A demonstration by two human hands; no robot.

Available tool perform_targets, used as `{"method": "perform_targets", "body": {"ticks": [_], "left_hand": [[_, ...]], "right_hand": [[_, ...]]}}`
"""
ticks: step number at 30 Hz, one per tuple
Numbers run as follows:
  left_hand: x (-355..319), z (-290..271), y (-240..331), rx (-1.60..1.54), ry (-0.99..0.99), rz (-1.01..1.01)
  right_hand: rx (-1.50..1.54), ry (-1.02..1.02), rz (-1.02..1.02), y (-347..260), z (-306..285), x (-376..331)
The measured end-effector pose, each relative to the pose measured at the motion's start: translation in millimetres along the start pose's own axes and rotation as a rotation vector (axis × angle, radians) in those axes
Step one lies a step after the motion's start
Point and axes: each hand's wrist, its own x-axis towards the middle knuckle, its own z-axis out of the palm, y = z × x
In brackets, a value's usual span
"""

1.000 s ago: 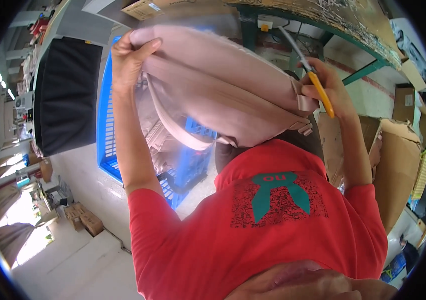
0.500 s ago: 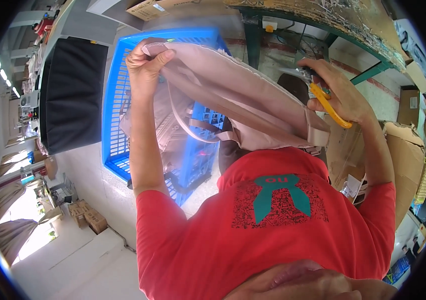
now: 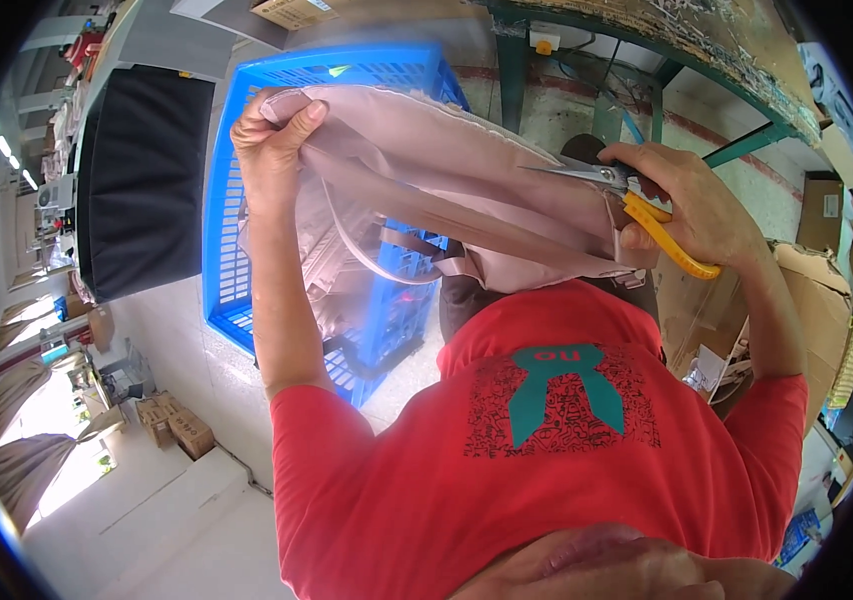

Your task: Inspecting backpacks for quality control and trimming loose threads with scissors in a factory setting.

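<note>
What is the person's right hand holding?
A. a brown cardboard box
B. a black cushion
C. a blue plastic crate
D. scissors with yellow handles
D: the right hand grips scissors with yellow handles, the metal blades pointing at the pale pink fabric bag that the left hand holds up by its other end; the blue plastic crate stands behind the bag, untouched.

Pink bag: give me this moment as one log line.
left hand: grips pink bag end | right hand: holds yellow-handled scissors at bag | blue crate: below bag
</note>
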Motion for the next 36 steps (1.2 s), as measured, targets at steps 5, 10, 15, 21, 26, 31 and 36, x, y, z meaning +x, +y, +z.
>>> {"method": "perform_targets", "body": {"ticks": [5, 10, 15, 21, 26, 31, 36], "left_hand": [[-3, -1, -3, -0.011, 0.018, -0.009], [-3, -2, -5, -0.013, 0.025, -0.025], [-6, -3, -5, -0.022, 0.036, -0.039], [-8, 0, -2, -0.001, 0.025, -0.047], [-10, 2, 0, -0.027, 0.046, -0.064], [-13, -3, -3, -0.067, 0.035, -0.11], [-16, 1, 3, -0.076, 0.033, -0.125]], "right_hand": [[0.06, 0.007, -0.031, 0, 5, 0], [0.285, 0.029, -0.023, 1, 18, -1], [0.291, -0.012, 0.067, -9, 13, 1], [0.042, 0.072, -0.014, -16, 9, 9], [-0.021, 0.109, -0.073, -19, 12, 17], [0.198, -0.008, 0.068, -24, 17, 17], [0.033, 0.128, -0.049, -20, 24, 21]]}}
